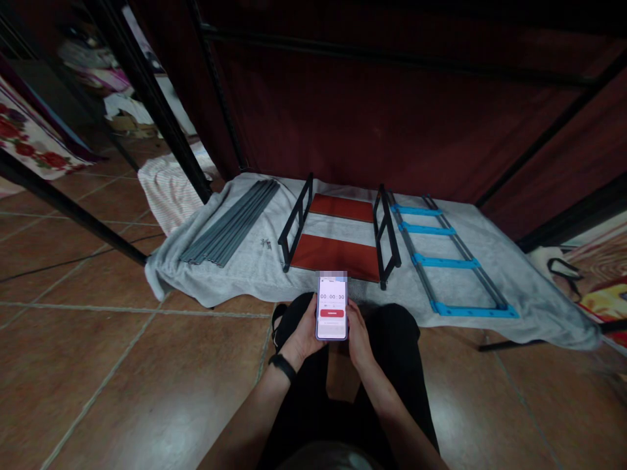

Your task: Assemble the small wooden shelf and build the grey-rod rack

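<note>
Hands meet low in the middle of the view, over the person's dark-trousered knees, and both are wrapped around a phone [332, 308] held upright between them. The left hand [304, 333], with a black band [283, 367] on its wrist, cups the phone's left edge and back, its fingers closed against the case; the right hand [359, 336] closes on the right edge in the same way, so each grip is shut on the phone with nothing else in it. The phone's lit screen shows a row of zeros and a red button beneath them. Just beyond the phone a grey blanket [255, 277] lies spread on the tiled floor [98, 365]. On the blanket, at its left, rests a bundle of grey metal rods [230, 222] laid side by side, with a few small screws [266, 243] near their lower end. In the middle sit two red panels [337, 254] between two black side frames [295, 220], which stand on edge. To the right lies a ladder-like frame with blue crossbars [443, 261], flat on the blanket. Black tubes of a bed frame [161, 124] rise at the left, and a dark red wall stands behind.
</note>
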`<state>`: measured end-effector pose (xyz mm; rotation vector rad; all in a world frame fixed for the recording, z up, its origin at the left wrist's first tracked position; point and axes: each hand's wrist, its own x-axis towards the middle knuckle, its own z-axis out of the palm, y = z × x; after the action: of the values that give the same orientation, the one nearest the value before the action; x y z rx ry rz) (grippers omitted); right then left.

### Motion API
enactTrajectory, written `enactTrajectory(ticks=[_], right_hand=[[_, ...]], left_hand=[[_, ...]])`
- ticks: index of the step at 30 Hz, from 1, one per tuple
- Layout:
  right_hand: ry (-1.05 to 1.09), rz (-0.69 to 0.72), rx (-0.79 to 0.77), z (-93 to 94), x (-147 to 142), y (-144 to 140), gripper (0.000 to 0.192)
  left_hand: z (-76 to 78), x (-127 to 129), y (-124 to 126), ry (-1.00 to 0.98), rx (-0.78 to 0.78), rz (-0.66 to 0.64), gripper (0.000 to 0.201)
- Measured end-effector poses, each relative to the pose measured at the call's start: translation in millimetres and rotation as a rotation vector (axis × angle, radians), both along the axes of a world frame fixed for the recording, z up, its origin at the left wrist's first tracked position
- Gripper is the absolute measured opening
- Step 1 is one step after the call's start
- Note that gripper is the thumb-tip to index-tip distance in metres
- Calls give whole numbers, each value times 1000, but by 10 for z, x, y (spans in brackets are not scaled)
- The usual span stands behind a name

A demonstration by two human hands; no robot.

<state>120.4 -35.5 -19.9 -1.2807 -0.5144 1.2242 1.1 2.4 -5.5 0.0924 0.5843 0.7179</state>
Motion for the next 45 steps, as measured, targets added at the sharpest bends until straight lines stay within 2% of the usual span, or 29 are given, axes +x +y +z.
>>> enactTrajectory(ticks=[22, 45], right_hand=[[-7, 5, -13, -6, 4, -2, 54], [-2, -15, 9, 98, -29, -14, 53]], left_hand=[[-52, -4, 7, -50, -7, 1, 64], [-61, -13, 10, -48, -11, -10, 64]])
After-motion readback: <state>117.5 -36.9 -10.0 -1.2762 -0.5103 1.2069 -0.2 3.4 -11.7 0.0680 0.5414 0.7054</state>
